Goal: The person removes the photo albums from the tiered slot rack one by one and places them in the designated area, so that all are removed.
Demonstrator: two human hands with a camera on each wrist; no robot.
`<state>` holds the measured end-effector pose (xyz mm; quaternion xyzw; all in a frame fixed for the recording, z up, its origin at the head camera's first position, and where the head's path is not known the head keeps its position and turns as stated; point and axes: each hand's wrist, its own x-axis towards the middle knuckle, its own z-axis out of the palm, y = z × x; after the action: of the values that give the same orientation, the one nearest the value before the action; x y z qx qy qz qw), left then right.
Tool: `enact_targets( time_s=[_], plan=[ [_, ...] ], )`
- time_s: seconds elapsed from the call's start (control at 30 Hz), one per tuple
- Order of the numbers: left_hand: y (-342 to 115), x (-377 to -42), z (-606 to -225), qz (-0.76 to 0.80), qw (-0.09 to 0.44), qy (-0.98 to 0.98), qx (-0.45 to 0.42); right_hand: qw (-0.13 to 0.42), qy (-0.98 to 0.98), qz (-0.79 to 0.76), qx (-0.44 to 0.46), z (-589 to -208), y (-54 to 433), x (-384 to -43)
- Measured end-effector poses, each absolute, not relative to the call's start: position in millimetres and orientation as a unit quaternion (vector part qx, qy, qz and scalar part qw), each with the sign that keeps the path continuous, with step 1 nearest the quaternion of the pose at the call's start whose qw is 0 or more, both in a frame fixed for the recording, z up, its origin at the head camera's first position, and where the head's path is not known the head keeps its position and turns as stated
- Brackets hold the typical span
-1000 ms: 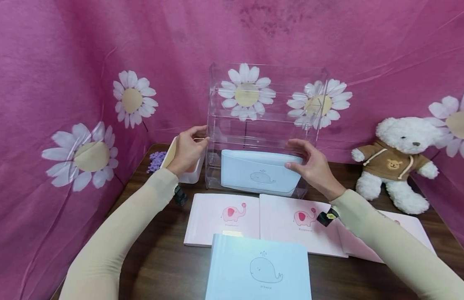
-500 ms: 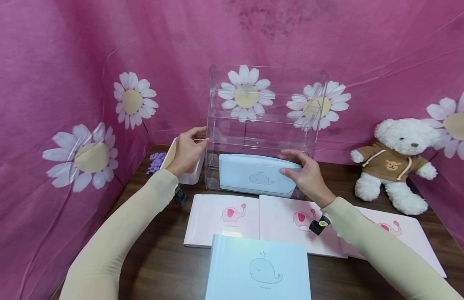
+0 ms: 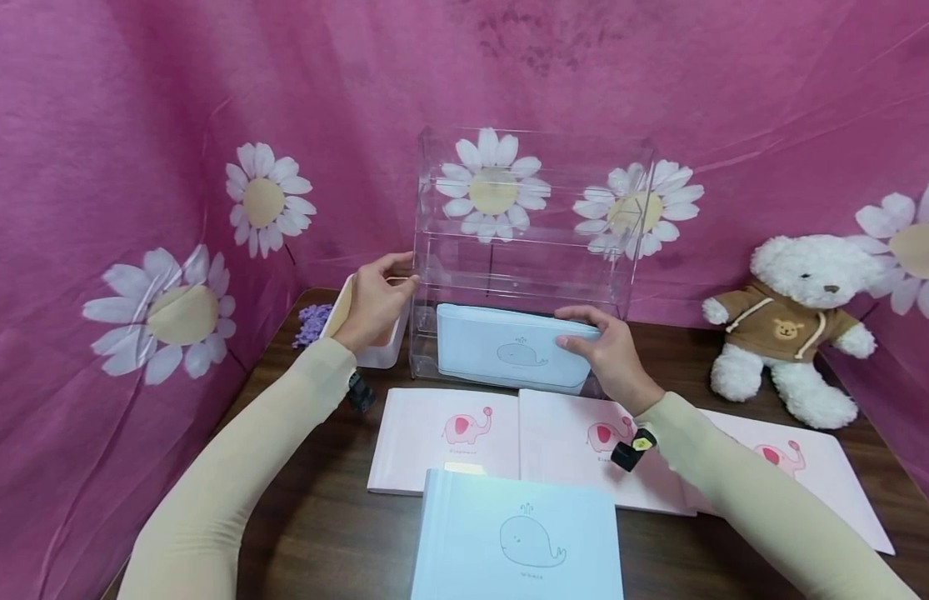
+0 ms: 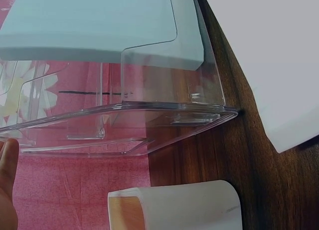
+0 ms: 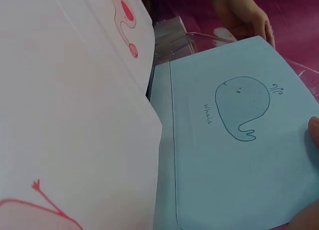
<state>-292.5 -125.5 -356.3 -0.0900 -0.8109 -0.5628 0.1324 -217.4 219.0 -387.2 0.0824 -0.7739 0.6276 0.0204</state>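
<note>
A clear acrylic rack (image 3: pixel 464 283) with stepped tiers stands at the back of the table. In its lowest tier sits a light blue book (image 3: pixel 471 346) with a whale drawing and the word "Whale" on its cover (image 5: pixel 199 155). My right hand (image 3: pixel 617 358) pinches this book at its upper right corner, thumb on the front and fingers behind the top edge. At the rack's left side, my left hand (image 3: pixel 377 300) holds the side panel; in the left wrist view only a fingertip (image 4: pixel 9 160) shows against the clear edge.
Several pink elephant books (image 3: pixel 442 458) lie in a row before the rack. Nearer lies another blue whale book (image 3: pixel 464 533). A white bin (image 3: pixel 385 354) and purple flowers (image 3: pixel 312 323) stand left. A white teddy bear (image 3: pixel 782 333) sits right.
My right hand has moved a little left and down, and the book it holds has shifted slightly left in the rack. My left hand stays on the rack's side.
</note>
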Motion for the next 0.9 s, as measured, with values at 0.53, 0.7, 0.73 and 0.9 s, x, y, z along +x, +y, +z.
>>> enact_targets(
  time_s=[0.53, 0.7, 0.73, 0.9],
  plan=[
    [-124.3, -291.2, -356.4, -0.574, 0.121, -0.806, -0.078, 0.003, -0.760, 0.650, 0.022, -384.3, 214.3, -220.9],
    [-124.2, -292.3, -357.7, -0.582, 0.117, -0.801, -0.077, 0.016, -0.762, 0.648, 0.007, -383.3, 211.6, -221.6],
    [-124.2, -292.6, -357.8, -0.584, 0.117, -0.799, -0.078, 0.018, -0.762, 0.648, 0.005, -383.0, 211.1, -221.7],
    [-124.1, -292.5, -357.4, -0.592, 0.115, -0.794, -0.077, 0.023, -0.758, 0.652, 0.002, -381.5, 209.5, -223.3]
  ],
)
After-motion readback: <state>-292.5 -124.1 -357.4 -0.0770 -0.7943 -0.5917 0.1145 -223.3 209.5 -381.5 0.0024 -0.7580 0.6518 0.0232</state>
